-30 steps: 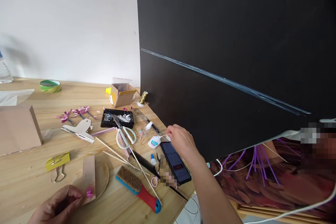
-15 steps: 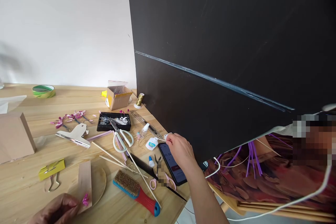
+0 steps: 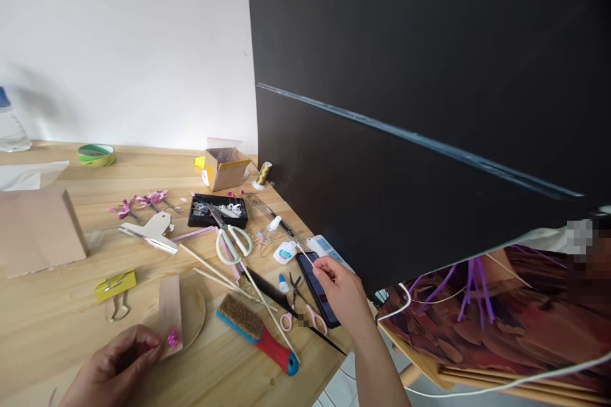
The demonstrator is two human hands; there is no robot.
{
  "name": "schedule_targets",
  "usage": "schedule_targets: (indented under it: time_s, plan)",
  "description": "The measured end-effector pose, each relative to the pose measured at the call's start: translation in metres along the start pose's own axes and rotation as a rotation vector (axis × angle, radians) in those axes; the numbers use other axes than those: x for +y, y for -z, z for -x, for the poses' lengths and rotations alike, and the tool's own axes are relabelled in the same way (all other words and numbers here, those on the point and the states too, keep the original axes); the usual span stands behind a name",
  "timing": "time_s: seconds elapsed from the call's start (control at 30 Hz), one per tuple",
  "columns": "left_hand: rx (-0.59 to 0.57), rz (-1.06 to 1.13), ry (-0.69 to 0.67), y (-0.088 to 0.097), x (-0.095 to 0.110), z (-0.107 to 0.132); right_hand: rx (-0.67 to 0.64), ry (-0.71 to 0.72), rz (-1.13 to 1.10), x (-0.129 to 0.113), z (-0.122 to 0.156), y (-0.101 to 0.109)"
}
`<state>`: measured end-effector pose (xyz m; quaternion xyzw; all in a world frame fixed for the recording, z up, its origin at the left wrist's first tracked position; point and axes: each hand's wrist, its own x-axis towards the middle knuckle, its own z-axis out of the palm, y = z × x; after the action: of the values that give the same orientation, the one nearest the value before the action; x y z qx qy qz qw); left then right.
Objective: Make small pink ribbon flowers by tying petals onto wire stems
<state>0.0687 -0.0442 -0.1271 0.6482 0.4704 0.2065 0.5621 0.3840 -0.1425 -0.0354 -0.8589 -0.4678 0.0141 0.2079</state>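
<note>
My right hand pinches a thin pale stick over the phone. The stick points toward a small white glue bottle. At the lower left, my left hand has thumb and fingertips pressed together; what they hold, if anything, cannot be made out. Just beside those fingertips, a small magenta petal cluster lies at the end of a flat wooden block. That block rests on a round, clear-looking disc.
White-handled scissors lean on a black tray of small parts. A brush, a comb and pink-handled scissors lie between my hands. Pink flowers lie behind a large clip. A black panel stands right.
The view has shifted, so the table's things sit farther right. My right hand has drawn back slightly toward me with the stick, and a power strip behind it now shows.
</note>
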Motion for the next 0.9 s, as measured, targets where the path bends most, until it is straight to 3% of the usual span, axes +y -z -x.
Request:
schedule_targets:
  time_s: [0.07,0.23,0.37,0.6,0.9]
  plan:
    - [0.103,0.036,-0.028,0.001,0.012,0.003,-0.009,0.037,-0.115,-0.011,0.019,-0.011]
    - [0.101,0.167,0.036,-0.001,0.031,0.005,-0.078,0.181,-0.457,-0.058,0.071,-0.045]
    - [0.097,0.19,0.019,-0.003,0.027,0.006,-0.108,0.318,-0.467,-0.089,0.097,-0.07]
    - [0.088,0.21,0.039,-0.004,0.028,0.007,-0.121,0.419,-0.359,-0.108,0.111,-0.095]
    - [0.086,0.29,0.038,-0.002,0.025,0.005,-0.077,0.465,-0.258,-0.108,0.106,-0.101]
